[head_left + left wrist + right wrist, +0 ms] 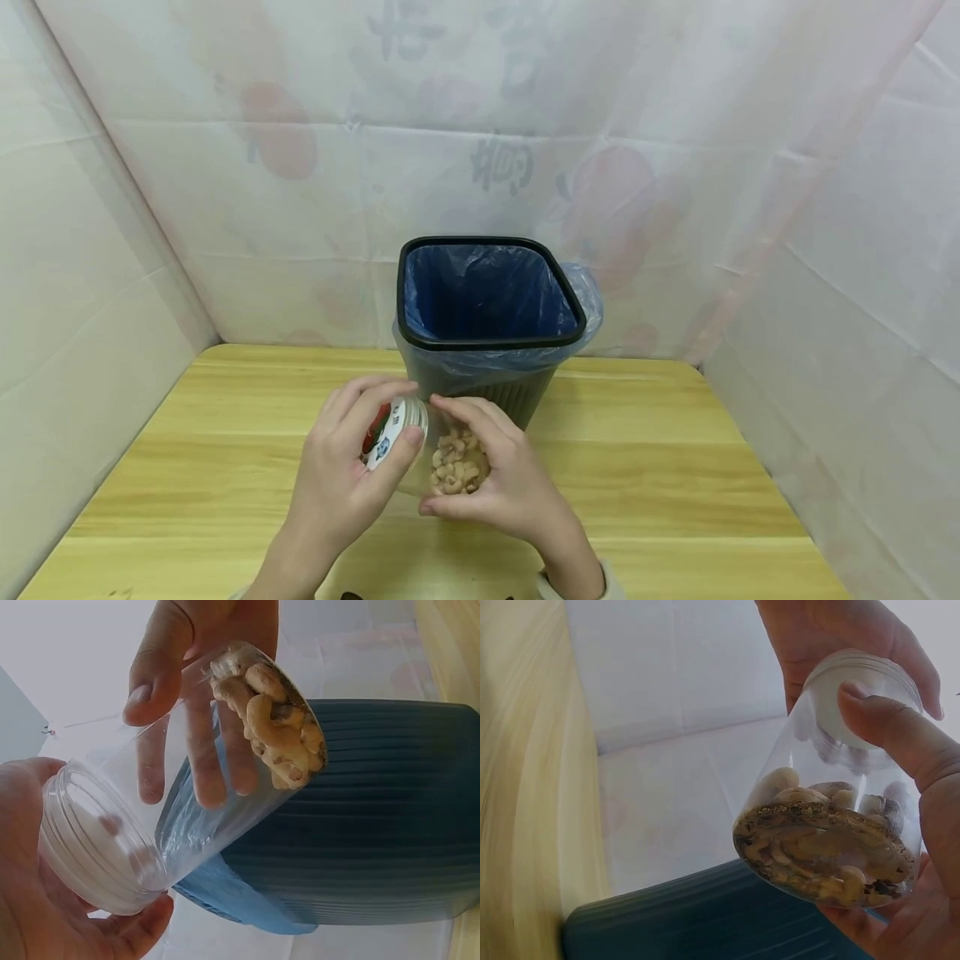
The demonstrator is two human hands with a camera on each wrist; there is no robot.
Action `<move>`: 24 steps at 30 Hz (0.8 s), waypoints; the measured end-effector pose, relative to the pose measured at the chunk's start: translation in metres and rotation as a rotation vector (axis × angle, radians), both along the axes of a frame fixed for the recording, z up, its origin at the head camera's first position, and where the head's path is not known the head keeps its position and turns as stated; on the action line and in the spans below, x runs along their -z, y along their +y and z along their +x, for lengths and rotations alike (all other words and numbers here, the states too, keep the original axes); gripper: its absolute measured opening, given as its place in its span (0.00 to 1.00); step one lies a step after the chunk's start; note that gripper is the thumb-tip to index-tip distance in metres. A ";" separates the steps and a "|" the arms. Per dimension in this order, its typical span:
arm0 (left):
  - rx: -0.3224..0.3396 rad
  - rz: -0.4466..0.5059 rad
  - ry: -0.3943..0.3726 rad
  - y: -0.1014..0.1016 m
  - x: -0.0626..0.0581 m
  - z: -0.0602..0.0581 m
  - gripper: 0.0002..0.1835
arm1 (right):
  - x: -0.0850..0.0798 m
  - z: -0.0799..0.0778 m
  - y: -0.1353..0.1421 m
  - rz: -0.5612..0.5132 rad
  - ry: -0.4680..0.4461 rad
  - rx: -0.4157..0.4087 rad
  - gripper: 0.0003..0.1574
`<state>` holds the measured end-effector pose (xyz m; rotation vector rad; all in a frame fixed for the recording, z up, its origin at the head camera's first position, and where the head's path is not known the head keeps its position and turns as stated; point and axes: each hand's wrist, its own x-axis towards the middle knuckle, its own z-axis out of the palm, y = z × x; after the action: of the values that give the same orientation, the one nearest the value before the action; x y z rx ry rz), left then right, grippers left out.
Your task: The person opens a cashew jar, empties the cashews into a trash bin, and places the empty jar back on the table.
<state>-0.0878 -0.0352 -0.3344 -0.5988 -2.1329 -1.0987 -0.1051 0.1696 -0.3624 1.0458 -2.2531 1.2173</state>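
Head view looking down, wrist views close, sharing jar

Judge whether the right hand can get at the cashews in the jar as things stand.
Probably not: the right hand holds the clear jar from outside, the cashews sit within, and the lid appears to be on, with the left hand curled around it.
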 end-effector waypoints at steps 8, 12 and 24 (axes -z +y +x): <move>-0.011 0.022 -0.012 -0.008 0.001 -0.003 0.18 | 0.002 0.000 -0.003 -0.010 0.024 -0.004 0.63; -0.016 0.029 0.003 -0.011 -0.001 -0.002 0.19 | 0.002 -0.001 -0.002 -0.036 0.026 -0.025 0.62; -0.014 0.020 0.037 -0.024 -0.002 -0.006 0.22 | -0.005 0.001 0.010 -0.093 -0.063 0.002 0.63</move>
<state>-0.0942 -0.0591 -0.3328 -0.5899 -2.0894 -1.0923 -0.1043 0.1795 -0.3571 0.9841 -2.2196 1.3582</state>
